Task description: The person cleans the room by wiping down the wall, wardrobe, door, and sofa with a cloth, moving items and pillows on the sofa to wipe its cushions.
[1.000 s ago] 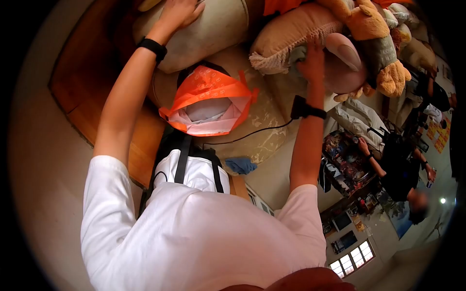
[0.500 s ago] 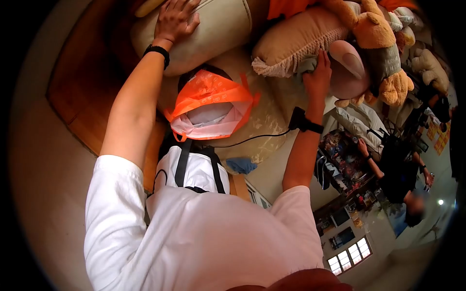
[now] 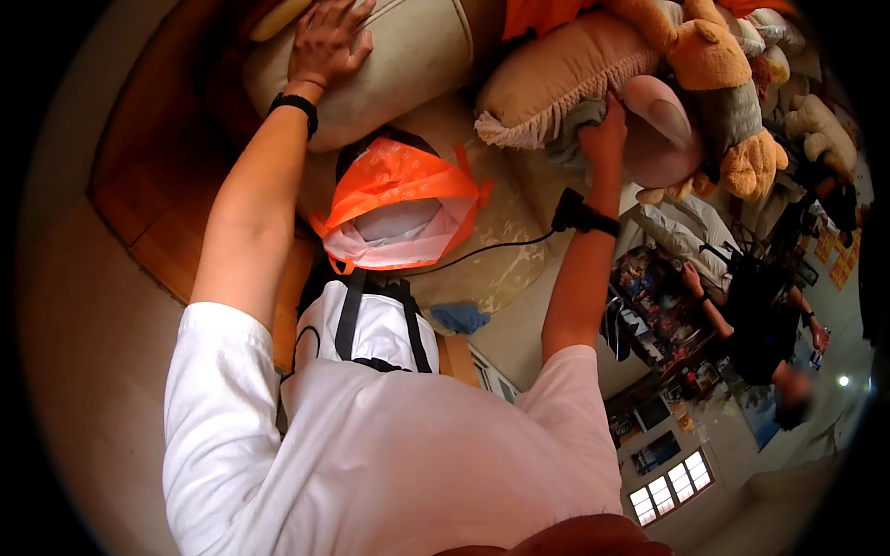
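My left hand (image 3: 329, 46) lies flat with fingers stretched on the cream, rounded sofa arm or cushion (image 3: 385, 74). My right hand (image 3: 604, 137) is closed on a grey-green cloth (image 3: 572, 132), bunched beside the fringed edge of a brown pillow (image 3: 561, 79). Just right of that hand is a pinkish plush toy (image 3: 663, 139), with a tan teddy bear (image 3: 714, 60) beyond it. Below and between my arms stands an orange bag (image 3: 394, 190), its mouth gaping toward me and a pale lining showing.
A black cable (image 3: 482, 250) runs to the band on my right wrist. A blue cloth (image 3: 461, 317) lies on the pale sofa seat (image 3: 519, 222). Brown wood (image 3: 153, 176) borders the left side. Another person (image 3: 756, 315) in dark clothes stands at the right, near a cluttered table.
My right hand's fingers have curled in on the grey-green cloth, and more of the cloth now shows, pulled up into folds. My left hand stays on the cream surface.
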### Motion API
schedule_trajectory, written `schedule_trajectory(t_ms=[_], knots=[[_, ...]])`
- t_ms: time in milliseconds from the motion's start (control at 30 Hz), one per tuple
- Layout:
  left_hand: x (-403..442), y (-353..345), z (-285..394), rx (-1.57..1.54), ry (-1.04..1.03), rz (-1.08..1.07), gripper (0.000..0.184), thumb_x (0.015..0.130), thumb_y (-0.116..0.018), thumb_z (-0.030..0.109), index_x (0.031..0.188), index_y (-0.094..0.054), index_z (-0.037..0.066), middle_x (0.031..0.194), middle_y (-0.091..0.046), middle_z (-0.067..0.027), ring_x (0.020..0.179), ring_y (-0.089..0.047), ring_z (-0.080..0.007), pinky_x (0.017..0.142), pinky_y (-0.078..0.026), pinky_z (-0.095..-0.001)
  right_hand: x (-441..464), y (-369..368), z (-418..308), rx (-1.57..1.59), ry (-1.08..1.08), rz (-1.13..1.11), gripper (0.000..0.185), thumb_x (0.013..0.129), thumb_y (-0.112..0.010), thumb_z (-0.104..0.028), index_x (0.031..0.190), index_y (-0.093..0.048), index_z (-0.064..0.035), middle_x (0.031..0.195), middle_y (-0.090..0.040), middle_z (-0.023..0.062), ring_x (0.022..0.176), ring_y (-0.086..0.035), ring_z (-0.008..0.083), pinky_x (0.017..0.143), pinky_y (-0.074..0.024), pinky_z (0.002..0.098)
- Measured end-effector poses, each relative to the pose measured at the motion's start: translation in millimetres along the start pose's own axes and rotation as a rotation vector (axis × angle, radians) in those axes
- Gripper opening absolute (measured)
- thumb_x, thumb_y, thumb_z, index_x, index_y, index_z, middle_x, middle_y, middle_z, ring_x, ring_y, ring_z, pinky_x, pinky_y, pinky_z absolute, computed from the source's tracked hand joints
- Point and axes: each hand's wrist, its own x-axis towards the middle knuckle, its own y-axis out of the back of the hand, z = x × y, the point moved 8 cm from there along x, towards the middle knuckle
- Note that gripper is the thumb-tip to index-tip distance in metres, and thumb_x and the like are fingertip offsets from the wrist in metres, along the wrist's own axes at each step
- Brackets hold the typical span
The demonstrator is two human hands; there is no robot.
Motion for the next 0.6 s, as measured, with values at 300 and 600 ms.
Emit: schedule_trajectory(t_ms=[300, 600], knots=[[-2.7, -0.6, 3.4, 0.000, -0.008, 0.045, 0.048, 0.080, -0.061, 0.023, 0.126, -0.056, 0.012, 0.136, -0.053, -0.0158, 0.128, -0.048, -0.0328, 0.108, -0.036, -0.0491, -27.0, 42.0, -59.7, 0.057, 0.060, 0.005, 0.073, 0.068, -0.064, -0.006, 0.139, -0.049, -0.0124, 0.131, -0.055, 0.0208, 0.118, -0.052, 0.0422, 0.100, -0.0431, 0.0467], [-2.9, -2.0, -8.4, 0.002, 0.013, 0.012, 0.047, 0.080, -0.061, 0.024, 0.126, -0.057, 0.013, 0.139, -0.052, -0.0153, 0.130, -0.047, -0.0322, 0.109, -0.035, -0.0491, -104.0, -33.0, -6.4, 0.202, -0.195, 0.117, 0.071, 0.068, -0.062, 0.002, 0.136, -0.047, -0.0085, 0.124, -0.051, 0.0252, 0.119, -0.047, 0.0462, 0.099, -0.0406, 0.0501]])
